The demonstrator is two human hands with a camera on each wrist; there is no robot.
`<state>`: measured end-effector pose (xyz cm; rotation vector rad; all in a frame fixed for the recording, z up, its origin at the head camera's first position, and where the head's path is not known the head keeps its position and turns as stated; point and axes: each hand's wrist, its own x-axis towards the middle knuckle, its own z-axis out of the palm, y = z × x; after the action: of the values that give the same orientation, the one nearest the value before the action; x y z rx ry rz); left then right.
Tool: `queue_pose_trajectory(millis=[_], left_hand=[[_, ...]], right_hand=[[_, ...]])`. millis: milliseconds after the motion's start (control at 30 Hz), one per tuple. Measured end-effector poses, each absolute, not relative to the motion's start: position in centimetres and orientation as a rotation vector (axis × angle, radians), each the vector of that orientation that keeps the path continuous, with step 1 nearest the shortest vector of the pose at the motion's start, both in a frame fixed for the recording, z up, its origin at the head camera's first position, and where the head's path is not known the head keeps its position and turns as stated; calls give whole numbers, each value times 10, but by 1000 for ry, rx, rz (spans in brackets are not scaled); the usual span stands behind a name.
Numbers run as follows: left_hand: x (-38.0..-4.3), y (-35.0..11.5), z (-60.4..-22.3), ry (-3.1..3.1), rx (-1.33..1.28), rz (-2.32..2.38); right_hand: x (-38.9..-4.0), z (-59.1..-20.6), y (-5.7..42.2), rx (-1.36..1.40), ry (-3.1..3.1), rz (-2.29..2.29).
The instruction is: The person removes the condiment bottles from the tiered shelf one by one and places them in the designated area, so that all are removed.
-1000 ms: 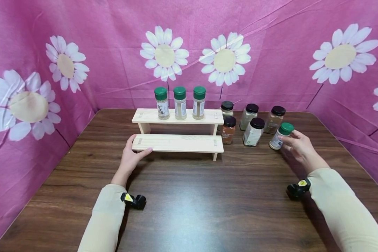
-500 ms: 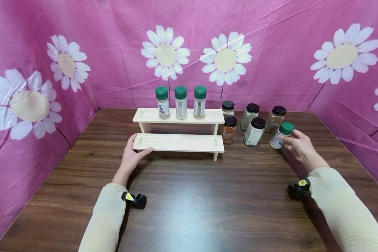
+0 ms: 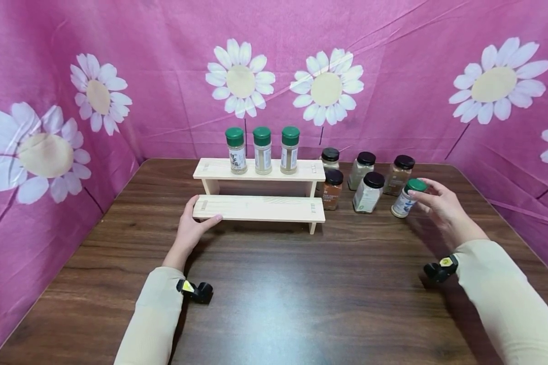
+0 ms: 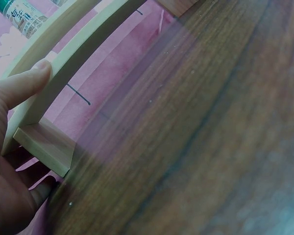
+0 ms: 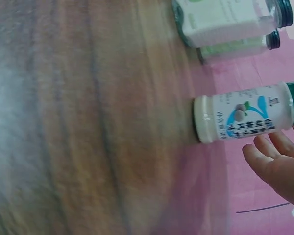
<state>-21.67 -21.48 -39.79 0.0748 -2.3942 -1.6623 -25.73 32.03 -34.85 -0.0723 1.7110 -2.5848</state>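
Note:
My left hand grips the left end of the lower tier of a two-tier wooden rack. Its thumb lies against the tier's front edge; in the left wrist view the other fingers are around the end support. At the right, my right hand pinches the green cap of a small seasoning bottle, which stands upright on the table. The bottle's label, with blue marks, shows in the right wrist view. Three similar green-capped bottles stand in a row on the upper tier.
Several black-capped spice jars stand between the rack and my right hand, among them a reddish jar, a white-labelled jar and a brown jar. A pink flowered cloth hangs behind the wooden table.
My right hand has shifted slightly right and up towards the cap, and the bottle has turned so its label faces differently. The left hand and rack hold still.

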Motion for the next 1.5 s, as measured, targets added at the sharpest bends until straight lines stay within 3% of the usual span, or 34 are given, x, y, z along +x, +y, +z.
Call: queue_pose_trajectory(millis=[667,1500], left_hand=[[-217,-215,-398,-2397,65,-1645],[-217,-214,-397,-2395,70,-1644]], right_hand=[[-259,-293,321,-99,2068,-2384],[-284,-232,259,-218,2195,-2219]])
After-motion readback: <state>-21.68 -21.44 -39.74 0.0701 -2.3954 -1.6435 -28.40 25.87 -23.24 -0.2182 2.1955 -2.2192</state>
